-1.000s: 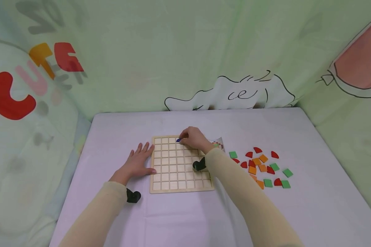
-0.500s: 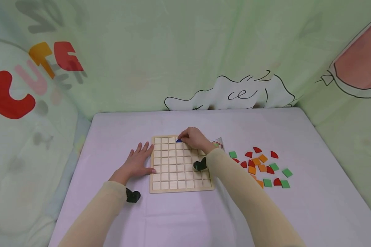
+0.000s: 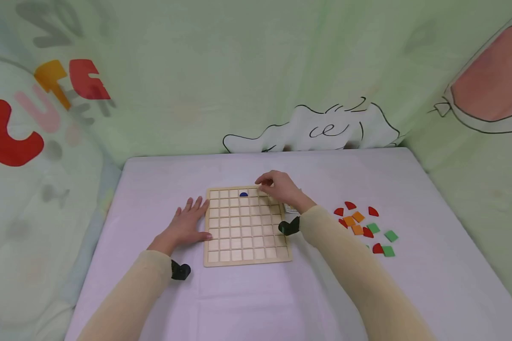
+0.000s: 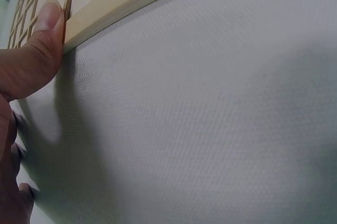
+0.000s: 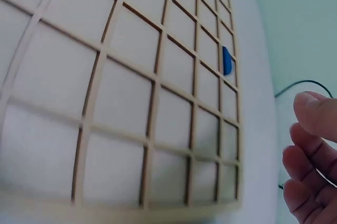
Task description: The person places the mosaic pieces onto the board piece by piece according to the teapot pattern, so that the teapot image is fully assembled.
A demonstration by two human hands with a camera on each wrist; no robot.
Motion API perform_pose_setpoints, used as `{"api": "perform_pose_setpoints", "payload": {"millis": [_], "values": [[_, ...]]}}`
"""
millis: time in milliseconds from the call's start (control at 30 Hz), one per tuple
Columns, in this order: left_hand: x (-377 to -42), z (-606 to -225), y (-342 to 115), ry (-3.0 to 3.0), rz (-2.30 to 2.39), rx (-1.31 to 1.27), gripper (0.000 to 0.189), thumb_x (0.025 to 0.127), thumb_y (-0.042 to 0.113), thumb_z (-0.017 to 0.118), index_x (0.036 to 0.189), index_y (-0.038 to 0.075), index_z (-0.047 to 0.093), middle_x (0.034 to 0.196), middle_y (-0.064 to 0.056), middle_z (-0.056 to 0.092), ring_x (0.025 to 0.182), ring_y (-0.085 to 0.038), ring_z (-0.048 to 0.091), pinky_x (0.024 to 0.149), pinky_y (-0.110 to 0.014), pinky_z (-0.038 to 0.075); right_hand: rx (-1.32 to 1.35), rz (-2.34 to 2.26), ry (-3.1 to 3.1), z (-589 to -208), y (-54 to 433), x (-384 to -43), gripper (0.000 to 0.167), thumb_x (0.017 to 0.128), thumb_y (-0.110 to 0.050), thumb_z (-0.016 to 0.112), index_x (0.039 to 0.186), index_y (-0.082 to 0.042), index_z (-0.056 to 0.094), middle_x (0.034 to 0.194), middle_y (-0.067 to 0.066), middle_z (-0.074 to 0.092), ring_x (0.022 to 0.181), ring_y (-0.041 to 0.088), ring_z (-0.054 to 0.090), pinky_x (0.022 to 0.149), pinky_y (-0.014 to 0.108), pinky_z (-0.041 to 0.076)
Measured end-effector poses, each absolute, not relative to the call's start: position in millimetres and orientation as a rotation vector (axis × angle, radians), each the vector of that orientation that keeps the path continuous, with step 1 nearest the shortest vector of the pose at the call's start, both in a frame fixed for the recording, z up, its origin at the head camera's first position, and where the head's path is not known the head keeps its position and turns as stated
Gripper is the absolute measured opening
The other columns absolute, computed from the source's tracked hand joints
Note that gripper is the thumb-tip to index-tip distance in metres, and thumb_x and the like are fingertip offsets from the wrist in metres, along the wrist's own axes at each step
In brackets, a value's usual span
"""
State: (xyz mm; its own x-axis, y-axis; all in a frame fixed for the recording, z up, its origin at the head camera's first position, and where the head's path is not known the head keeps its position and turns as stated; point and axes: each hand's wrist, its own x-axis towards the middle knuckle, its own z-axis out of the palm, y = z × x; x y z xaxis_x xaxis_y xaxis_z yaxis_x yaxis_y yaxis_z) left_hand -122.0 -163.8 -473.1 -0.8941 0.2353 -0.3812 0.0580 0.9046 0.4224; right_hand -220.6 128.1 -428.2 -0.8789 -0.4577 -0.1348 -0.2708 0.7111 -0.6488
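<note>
A wooden grid board [image 3: 247, 263] lies on the table, its square cells divided by thin raised strips. One cell of its far row holds a blue half-round piece [image 3: 243, 194], also visible in the right wrist view as a blue sliver [image 5: 227, 62]. My left hand [image 3: 186, 225] rests at the board's left edge, fingers spread, with the thumb [image 4: 45, 34] on the rim in the left wrist view. My right hand [image 3: 281, 188] is over the board's far right corner. Its fingers [image 5: 298, 163] are loosely bent with nothing between them.
Right of the board lie scattered red quarter-round pieces [image 3: 373, 211], orange squares [image 3: 357, 216] and green squares [image 3: 391, 236]. My right sleeve [image 3: 350, 265] covers some of them. A printed card [image 3: 291, 209] shows partly behind my right wrist. Fabric walls [image 3: 175, 94] surround the table's far side.
My right hand has let go of the blue half-round piece and moved right, leaving it in the far-row cell. The left hand has stayed at the board's edge. The head view has shifted slightly.
</note>
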Motion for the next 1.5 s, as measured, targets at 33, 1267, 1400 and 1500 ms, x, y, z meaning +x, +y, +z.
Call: {"api": "perform_pose_setpoints", "payload": {"millis": [33, 1267, 1400, 1500], "values": [[-121.4, -471.7, -164.0, 2.638, 0.565, 0.217, 0.104, 0.089, 0.038, 0.079, 0.164, 0.007, 0.015, 0.172, -0.018, 0.004, 0.159, -0.042, -0.003, 0.127, -0.065, 0.004, -0.577, -0.942, 2.645, -423.1, 133.9, -217.9, 0.025, 0.103, -0.011, 0.06, 0.123, -0.001, 0.071, 0.115, 0.016, 0.068, 0.105, 0.029, 0.06, 0.095, 0.045, 0.052], [-120.4, -476.5, -168.8, 2.644, 0.561, 0.31, 0.106, 0.088, 0.044, 0.077, 0.163, 0.003, 0.015, 0.171, -0.024, 0.007, 0.157, -0.048, -0.001, 0.124, -0.07, 0.006, 0.136, -0.886, 2.751, -456.2, 372.0, -146.5, 0.04, 0.102, -0.025, 0.065, 0.133, 0.001, 0.062, 0.125, 0.025, 0.065, 0.109, 0.035, 0.058, 0.086, 0.03, 0.054], [-120.5, -477.5, -168.9, 2.648, 0.56, 0.315, 0.105, 0.088, 0.043, 0.077, 0.163, 0.003, 0.015, 0.171, -0.024, 0.007, 0.158, -0.048, -0.001, 0.123, -0.07, 0.005, 0.157, -0.842, 2.76, -463.3, 371.8, -142.7, 0.043, 0.1, -0.025, 0.068, 0.134, 0.0, 0.061, 0.128, 0.025, 0.062, 0.11, 0.037, 0.056, 0.09, 0.037, 0.057], [-121.1, -478.7, -169.0, 2.643, 0.562, 0.315, 0.105, 0.089, 0.043, 0.076, 0.164, 0.004, 0.014, 0.171, -0.023, 0.005, 0.158, -0.047, -0.003, 0.124, -0.07, 0.004, 0.158, -0.821, 2.781, -465.3, 370.8, -140.7, 0.042, 0.101, -0.021, 0.065, 0.136, 0.001, 0.059, 0.131, 0.027, 0.057, 0.113, 0.039, 0.054, 0.096, 0.046, 0.057]]}}
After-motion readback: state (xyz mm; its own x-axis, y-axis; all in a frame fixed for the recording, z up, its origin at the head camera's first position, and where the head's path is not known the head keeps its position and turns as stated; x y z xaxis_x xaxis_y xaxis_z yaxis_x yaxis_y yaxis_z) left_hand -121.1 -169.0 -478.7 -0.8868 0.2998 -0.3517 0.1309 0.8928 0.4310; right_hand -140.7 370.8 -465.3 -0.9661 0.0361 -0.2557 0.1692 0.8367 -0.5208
